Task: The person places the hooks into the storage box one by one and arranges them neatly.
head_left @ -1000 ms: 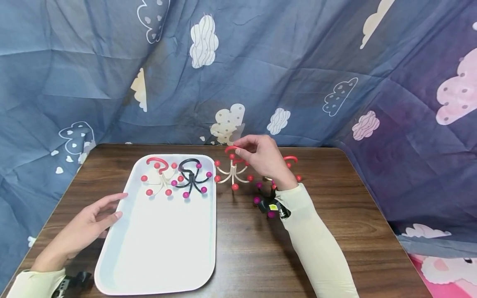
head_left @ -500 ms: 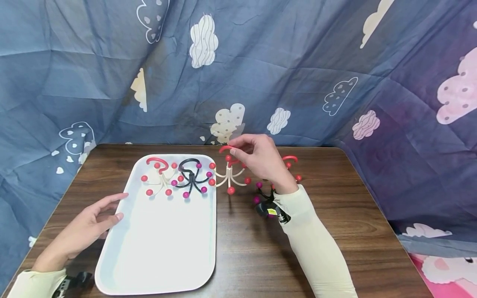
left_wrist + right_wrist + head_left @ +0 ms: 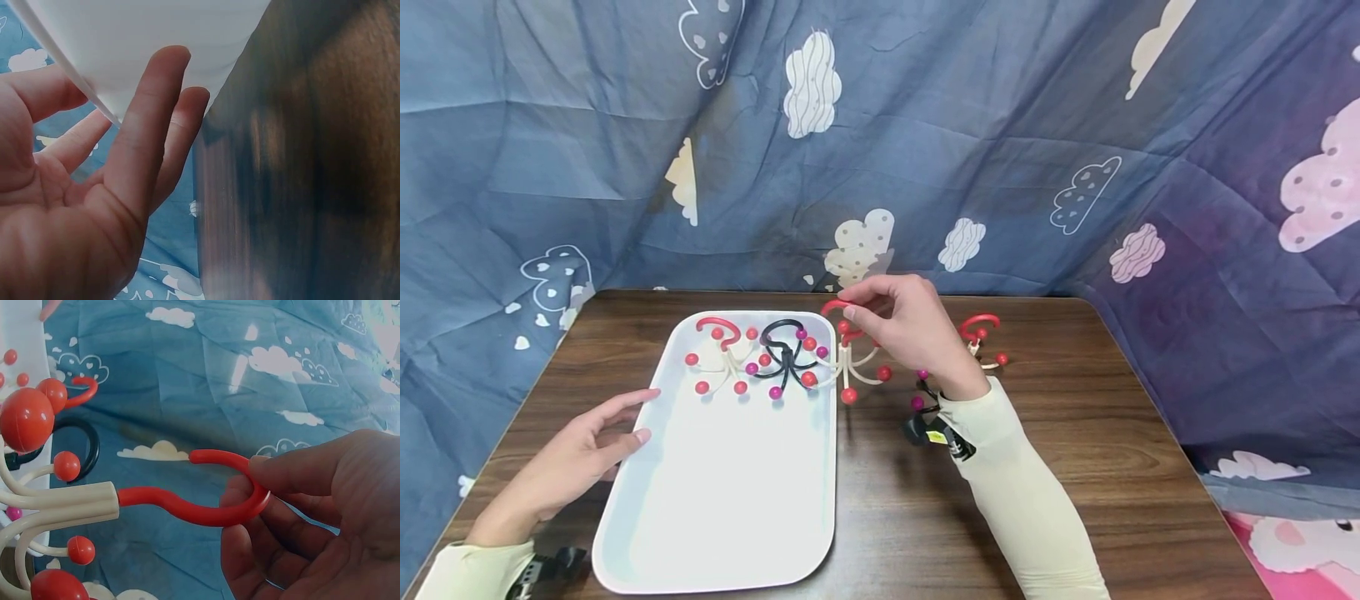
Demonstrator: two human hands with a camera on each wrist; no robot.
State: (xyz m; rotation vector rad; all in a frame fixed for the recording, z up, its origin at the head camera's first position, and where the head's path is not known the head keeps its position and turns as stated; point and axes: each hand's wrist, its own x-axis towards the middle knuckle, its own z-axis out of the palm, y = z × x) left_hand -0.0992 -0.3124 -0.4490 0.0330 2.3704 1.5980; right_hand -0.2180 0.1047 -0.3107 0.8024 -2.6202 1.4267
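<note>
My right hand (image 3: 913,325) pinches the red hook (image 3: 212,515) of a cream multi-arm hook hanger (image 3: 846,360) with red ball tips. It hangs upright, overlapping the right rim of the white tray (image 3: 722,500) in the head view. On the tray stand another cream hanger with a red hook (image 3: 727,360) and a black hanger (image 3: 786,360) with magenta balls. My left hand (image 3: 568,458) holds the tray's left rim, thumb and index finger over it. In the left wrist view its other fingers (image 3: 147,119) lie against the tray's underside.
Right of the tray, a cream hanger with a red hook (image 3: 979,329) stands on the wooden table (image 3: 1075,467). Closer to me a black hanger with magenta balls (image 3: 922,402) is mostly hidden behind my right wrist. A blue patterned curtain (image 3: 1000,125) rises behind the table.
My right hand has carried the cream hanger leftward and slightly nearer, from beside the tray to over its right rim. The left hand and tray stay in place.
</note>
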